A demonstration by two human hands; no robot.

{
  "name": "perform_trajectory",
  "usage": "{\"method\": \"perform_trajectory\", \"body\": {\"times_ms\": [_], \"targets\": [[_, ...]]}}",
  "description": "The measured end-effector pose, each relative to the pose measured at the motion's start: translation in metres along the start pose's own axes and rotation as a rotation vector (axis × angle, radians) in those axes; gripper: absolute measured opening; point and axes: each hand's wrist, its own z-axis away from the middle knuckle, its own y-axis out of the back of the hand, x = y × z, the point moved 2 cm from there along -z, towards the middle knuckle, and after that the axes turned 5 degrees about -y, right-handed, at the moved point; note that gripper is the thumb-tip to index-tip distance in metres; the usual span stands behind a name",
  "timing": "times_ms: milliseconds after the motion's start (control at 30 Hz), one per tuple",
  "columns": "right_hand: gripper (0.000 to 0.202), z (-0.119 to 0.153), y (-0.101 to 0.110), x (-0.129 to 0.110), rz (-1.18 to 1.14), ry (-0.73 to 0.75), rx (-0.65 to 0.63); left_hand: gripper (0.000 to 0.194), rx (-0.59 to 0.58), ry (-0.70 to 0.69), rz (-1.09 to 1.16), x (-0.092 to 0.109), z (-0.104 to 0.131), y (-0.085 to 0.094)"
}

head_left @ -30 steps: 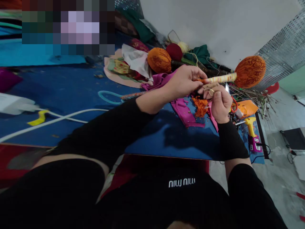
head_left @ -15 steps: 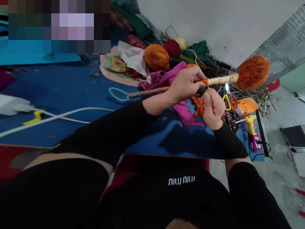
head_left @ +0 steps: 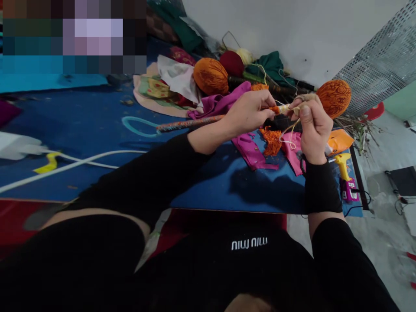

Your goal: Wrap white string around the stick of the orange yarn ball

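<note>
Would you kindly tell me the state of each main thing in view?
Left hand: pinching the wrapped stick.
Right hand: pinching pale yarn beside it.
Wrapped stick: held, orange head unsupported by either hand.
Pale yarn: partly hanging in a loose loop.
Light-blue loop: open.
Upper magenta cloth: rumpled.
White cable: crossing another cable.
Yellow glue gun: on or off, cannot tell.

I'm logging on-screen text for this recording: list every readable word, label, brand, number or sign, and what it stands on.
"miu miu": white lettering, upside down in this view, on the person's black top.
Magenta block: white markings, too small to read.
Orange packet: too blurred to tell if it bears print.
</note>
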Motion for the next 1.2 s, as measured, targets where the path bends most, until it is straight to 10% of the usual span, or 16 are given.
{"method": "perform_trajectory", "body": {"times_ms": [700,1200], "targets": [[0.055,0.000,-0.008,0.036,-0.097,-0.224,-0.034,0.034,-0.135,-0.186,-0.800,0.038,0.023,-0.012],[0.050,-0.002,-0.011,0.022,-0.377,-0.390,0.056,0.036,-0.085,-0.535,-0.985,0.021,0.018,-0.012]]}}
